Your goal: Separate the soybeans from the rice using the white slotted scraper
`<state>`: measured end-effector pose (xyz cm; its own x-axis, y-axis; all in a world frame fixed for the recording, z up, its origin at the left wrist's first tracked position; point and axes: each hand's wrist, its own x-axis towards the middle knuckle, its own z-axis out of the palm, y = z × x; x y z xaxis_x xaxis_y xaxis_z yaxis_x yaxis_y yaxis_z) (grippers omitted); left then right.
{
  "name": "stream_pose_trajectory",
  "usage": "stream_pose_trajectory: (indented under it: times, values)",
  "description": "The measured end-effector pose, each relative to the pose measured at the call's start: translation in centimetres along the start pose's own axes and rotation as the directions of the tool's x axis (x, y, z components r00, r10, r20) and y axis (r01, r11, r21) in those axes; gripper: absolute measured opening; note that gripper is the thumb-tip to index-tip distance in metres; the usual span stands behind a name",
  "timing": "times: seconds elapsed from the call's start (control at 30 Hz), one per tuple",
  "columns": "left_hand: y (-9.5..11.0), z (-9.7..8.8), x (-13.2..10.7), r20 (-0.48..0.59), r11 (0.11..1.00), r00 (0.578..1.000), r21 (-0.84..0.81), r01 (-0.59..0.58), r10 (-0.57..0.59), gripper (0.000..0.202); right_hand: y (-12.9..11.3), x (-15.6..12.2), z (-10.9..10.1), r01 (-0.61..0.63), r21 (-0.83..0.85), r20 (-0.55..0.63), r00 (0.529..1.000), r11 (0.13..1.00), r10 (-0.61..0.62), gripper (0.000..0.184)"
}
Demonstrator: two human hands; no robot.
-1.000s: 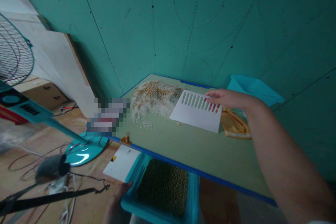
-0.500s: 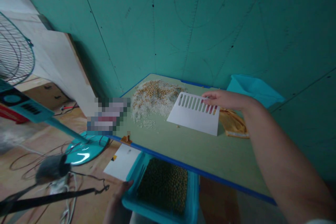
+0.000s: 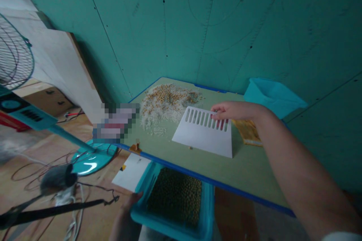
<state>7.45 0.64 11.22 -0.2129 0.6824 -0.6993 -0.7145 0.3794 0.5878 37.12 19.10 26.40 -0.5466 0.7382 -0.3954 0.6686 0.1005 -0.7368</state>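
Note:
My right hand (image 3: 226, 110) is closed on the back edge of a white slotted panel (image 3: 203, 135), tilted just over the table (image 3: 249, 165). Left of it lies a heap of white granules mixed with tan beans (image 3: 166, 99), spread on the tabletop. A single bean (image 3: 190, 147) sits near the panel's front edge. Under the table's front edge, my left hand (image 3: 132, 200) grips the left side of a blue plastic basket (image 3: 205, 226). Round beans (image 3: 181, 196) fill the basket. Most of the left fingers are hidden behind its wall.
A yellow mesh bag (image 3: 250, 133) and an open blue container (image 3: 273, 96) lie right of the panel. An orange clip (image 3: 135, 148) is on the table edge. Left stand a fan (image 3: 68, 133) and loose cords on the floor. A green wall (image 3: 175, 26) rises behind.
My right hand has drawn the white slotted panel toward me and slightly left, away from the heap. My left hand stays at the basket.

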Motion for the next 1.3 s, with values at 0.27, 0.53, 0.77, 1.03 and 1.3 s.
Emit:
stream_pose_trajectory:
  times: [0.27,0.53,0.77,1.03,1.3]
  values:
    - [0.2,-0.7,0.6,0.1,0.991,0.992,-0.11,0.083,-0.072,0.043,-0.9,0.2,1.1,-0.096,-0.061,0.165,0.981,0.994,0.105,0.015]
    - [0.4,-0.1,0.1,0.108,0.994,0.992,-0.084,0.068,-0.059,0.05,-3.3,-0.4,2.7,0.028,-0.195,0.165,0.986,0.98,0.004,0.012]
    - [0.3,-0.3,0.3,0.109,0.997,0.993,-0.059,0.041,-0.035,0.046,-5.0,-1.2,3.7,0.098,-0.227,0.179,0.982,0.969,-0.057,0.008]
    - [-0.9,-2.0,2.4,0.12,0.997,0.992,-0.059,0.056,-0.049,0.053,-5.9,-2.1,4.4,0.12,-0.213,-0.077,0.987,0.97,-0.139,0.017]
    - [-1.0,-3.0,7.0,0.083,0.997,0.997,0.071,-0.013,0.007,0.054,-6.9,2.3,7.9,0.196,0.061,-0.219,0.959,0.979,-0.179,0.018]
